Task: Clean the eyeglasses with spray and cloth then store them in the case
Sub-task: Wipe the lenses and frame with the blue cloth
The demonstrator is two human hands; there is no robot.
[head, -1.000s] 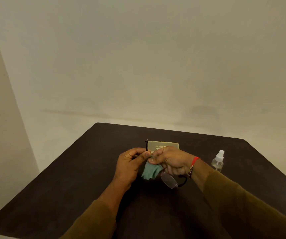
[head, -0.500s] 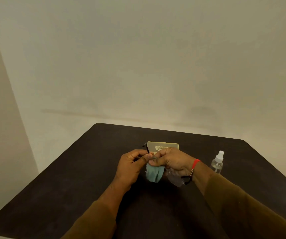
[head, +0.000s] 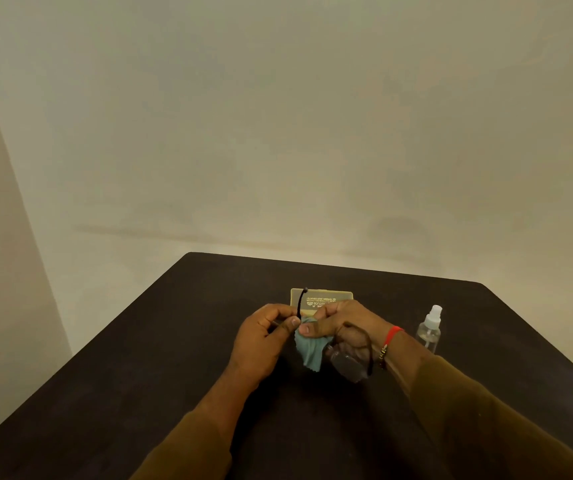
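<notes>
My left hand (head: 264, 337) pinches the dark-framed eyeglasses (head: 347, 363) at one end, above the middle of the dark table (head: 139, 393). One temple arm sticks up past my fingers, and the free lens hangs down under my right wrist. My right hand (head: 340, 323) pinches a teal cleaning cloth (head: 309, 351) around the other lens, which the cloth hides. The cloth's loose corner droops below. A beige glasses case (head: 323, 296) lies shut on the table just behind my hands. A small clear spray bottle (head: 428, 329) with a white nozzle stands upright to the right.
The table's far edge (head: 330, 266) runs close to a plain wall, and its right edge slants down past the bottle. Bare tabletop stretches to the left and in front of my forearms.
The glasses have tilted, so a temple arm now points up in front of the case. My right thumb has shifted on the cloth, and the cloth hangs lower.
</notes>
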